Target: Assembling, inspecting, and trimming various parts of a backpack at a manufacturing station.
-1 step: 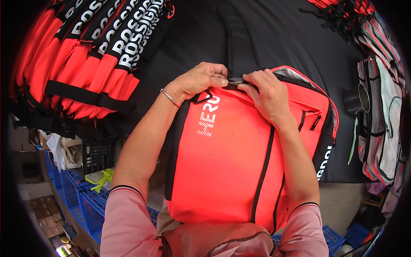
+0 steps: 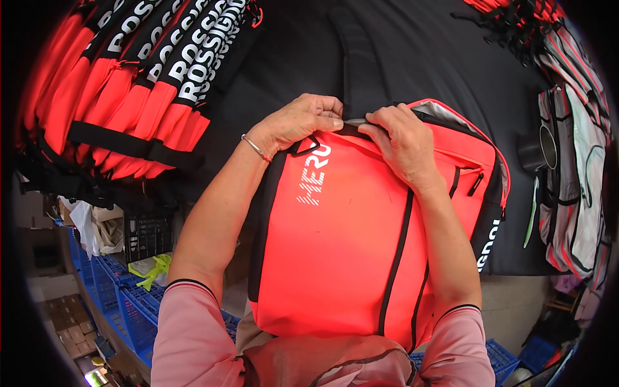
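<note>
Red backpack (image 2: 335,251) there over the near edge of the black surface (image 2: 438,58), left hand (image 2: 300,121) and right hand (image 2: 405,142) each pinching its top edge, red-and-black bags (image 2: 138,106) bunched over on the left.

I record a row of red-and-black bags (image 2: 106,122) pressed together at the left of a black work surface (image 2: 290,58). At right I note a dark cup (image 2: 530,153), a slim green-and-white item (image 2: 532,213) near it, and grey pieces with red trim (image 2: 570,200). Lower left, I observe blue crates (image 2: 138,300), a black crate (image 2: 147,238), yellow-green material (image 2: 155,269) and brown cartons (image 2: 69,326).
</note>
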A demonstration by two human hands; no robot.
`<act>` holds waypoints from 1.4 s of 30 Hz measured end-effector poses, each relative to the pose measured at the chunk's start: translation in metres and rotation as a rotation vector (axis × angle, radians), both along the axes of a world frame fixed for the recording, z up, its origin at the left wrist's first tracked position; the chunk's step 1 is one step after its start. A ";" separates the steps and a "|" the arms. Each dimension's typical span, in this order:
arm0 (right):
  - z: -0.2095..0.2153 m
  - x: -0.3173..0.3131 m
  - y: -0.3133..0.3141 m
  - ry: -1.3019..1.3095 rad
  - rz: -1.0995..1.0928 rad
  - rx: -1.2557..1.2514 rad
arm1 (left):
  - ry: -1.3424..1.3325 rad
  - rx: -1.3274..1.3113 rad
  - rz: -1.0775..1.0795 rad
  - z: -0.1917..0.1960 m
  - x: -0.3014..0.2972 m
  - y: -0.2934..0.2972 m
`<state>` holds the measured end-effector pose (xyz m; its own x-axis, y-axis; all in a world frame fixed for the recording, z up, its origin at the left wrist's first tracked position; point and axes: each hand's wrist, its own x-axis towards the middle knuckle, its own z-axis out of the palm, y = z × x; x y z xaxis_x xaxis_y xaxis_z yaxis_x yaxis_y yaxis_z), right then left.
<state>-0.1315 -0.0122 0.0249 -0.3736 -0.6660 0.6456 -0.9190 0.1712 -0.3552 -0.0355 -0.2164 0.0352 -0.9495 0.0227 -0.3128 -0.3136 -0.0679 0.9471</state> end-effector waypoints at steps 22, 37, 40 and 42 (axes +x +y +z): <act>0.063 0.021 0.005 -0.939 -0.052 -0.336 | 0.196 -0.042 0.298 0.002 0.005 0.001; 0.056 0.103 0.104 -0.961 -0.025 -0.708 | 0.350 0.121 0.305 0.122 0.035 0.111; 0.086 0.107 0.120 -1.011 -0.114 -0.559 | 0.228 0.015 -0.132 0.072 0.079 0.132; 0.087 0.116 0.122 -1.033 -0.106 -0.515 | 0.244 0.017 -0.220 0.059 0.101 0.150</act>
